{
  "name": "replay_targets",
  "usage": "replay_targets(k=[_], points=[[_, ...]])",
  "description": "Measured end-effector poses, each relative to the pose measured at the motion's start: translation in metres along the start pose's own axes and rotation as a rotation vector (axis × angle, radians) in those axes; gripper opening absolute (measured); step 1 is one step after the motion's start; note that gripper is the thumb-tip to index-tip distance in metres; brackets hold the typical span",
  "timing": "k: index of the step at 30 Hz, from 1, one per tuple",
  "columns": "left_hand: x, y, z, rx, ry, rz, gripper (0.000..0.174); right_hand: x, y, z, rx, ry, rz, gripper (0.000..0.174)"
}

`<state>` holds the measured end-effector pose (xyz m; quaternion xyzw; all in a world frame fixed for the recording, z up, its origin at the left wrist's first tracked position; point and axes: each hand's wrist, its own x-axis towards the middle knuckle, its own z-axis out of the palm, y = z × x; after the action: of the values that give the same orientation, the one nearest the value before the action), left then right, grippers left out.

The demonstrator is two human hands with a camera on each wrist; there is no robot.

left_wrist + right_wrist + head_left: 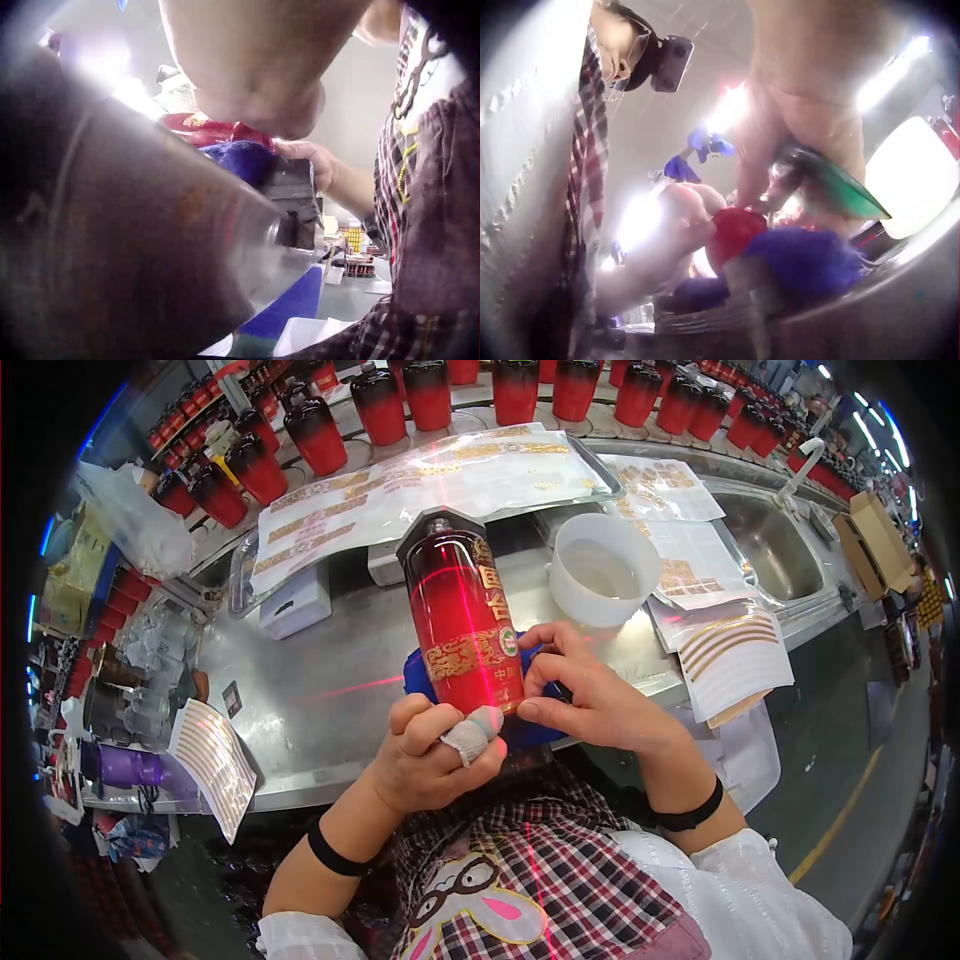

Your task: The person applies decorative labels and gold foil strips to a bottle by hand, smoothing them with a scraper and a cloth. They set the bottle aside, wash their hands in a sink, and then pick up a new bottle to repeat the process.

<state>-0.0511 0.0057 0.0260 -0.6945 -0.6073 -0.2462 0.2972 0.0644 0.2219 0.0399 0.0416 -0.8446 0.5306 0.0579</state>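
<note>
A glossy red bottle [455,615] with a dark neck and gold lettering leans back over a blue cloth [418,678], its neck away from me. My left hand [425,760] holds it at the base; one finger wears a white bandage [468,740]. At the bottle's right side, near a small round green-and-white sticker [508,641], are the bent fingertips of my right hand [595,695]. Tucked in that right hand is a green flat piece [847,191] with a pointed end, plain in the right wrist view; its exact kind does not show.
Decal sheets [350,510] lie on a tray behind the bottle. A white tub [605,570] stands right of it, before a sink [775,545]. Many red-black bottles [515,395] line the conveyor at the back. A striped decal sheet [215,765] hangs over the front-left edge.
</note>
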Motion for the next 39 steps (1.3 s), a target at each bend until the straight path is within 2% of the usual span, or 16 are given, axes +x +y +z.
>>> replay_targets(k=[5, 14, 17, 20, 23, 26, 29, 32, 39], points=[[0.002, -0.003, 0.003, -0.033, -0.031, 0.024, 0.02, -0.005, -0.002, -0.015, 0.025, -0.054, 0.065, 0.022], [0.01, -0.003, 0.01, 0.0, -0.034, 0.063, 0.027, -0.007, 0.002, -0.014, 0.077, -0.074, 0.051, 0.024], [0.001, -0.006, 0.012, -0.132, -0.007, 0.014, 0.029, -0.008, 0.003, -0.015, 0.0, -0.046, -0.023, 0.024], [-0.016, 0.0, 0.019, -0.223, 0.041, -0.152, 0.027, -0.011, 0.003, -0.018, 0.02, -0.048, 0.029, 0.023], [0.004, 0.0, 0.014, -0.051, 0.03, 0.026, 0.025, -0.012, 0.006, -0.019, 0.0, -0.038, 0.015, 0.023], [0.014, 0.001, 0.012, 0.009, -0.063, 0.059, 0.026, -0.012, 0.008, -0.019, 0.024, -0.032, 0.027, 0.023], [0.008, -0.003, 0.015, -0.074, -0.022, 0.046, 0.025, -0.011, 0.008, -0.019, 0.001, -0.025, 0.015, 0.024], [-0.011, -0.001, 0.018, -0.168, 0.027, -0.067, 0.024, -0.012, 0.009, -0.02, 0.023, -0.031, 0.03, 0.024], [0.004, -0.001, 0.013, -0.129, -0.001, -0.022, 0.024, -0.011, 0.008, -0.023, 0.059, -0.071, 0.061, 0.023]])
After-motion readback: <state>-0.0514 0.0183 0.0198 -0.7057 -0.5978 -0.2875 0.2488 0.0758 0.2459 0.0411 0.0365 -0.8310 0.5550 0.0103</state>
